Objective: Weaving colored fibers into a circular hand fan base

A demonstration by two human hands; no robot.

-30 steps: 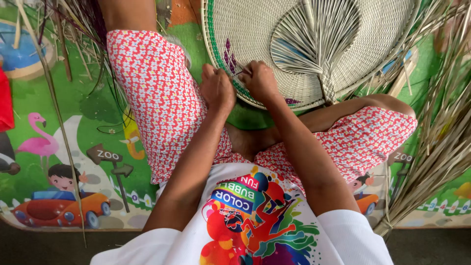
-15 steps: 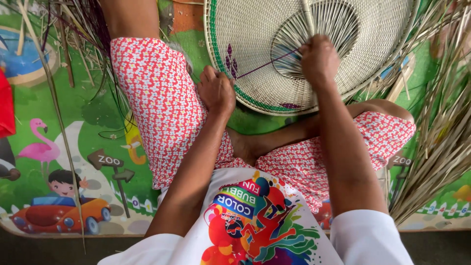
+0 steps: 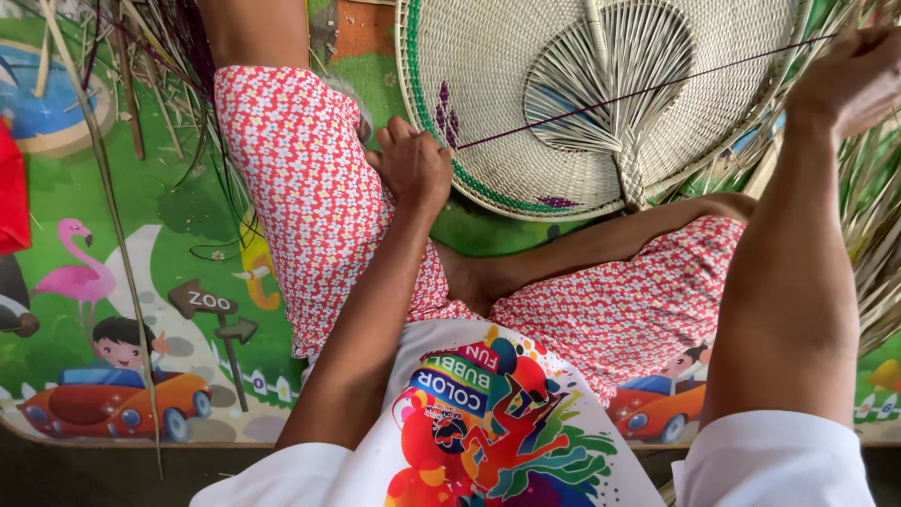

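Two hands share the weaving: the left hand (image 3: 413, 169) pinches the green rim of the round woven fan (image 3: 488, 84) lying across the lap, fingers closed on it; the right hand (image 3: 849, 75) holds a dark purple strand (image 3: 638, 94) pulled taut across it, fingers closed. Most of the fan looks woven; only a few purple marks near the rim are done, so the decoration seems barely begun.

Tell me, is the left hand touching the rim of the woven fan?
Touching. The head view shows the left hand closed on the green-edged rim of the woven fan, its fingers pressed against the edge with no gap where the dark strand starts.
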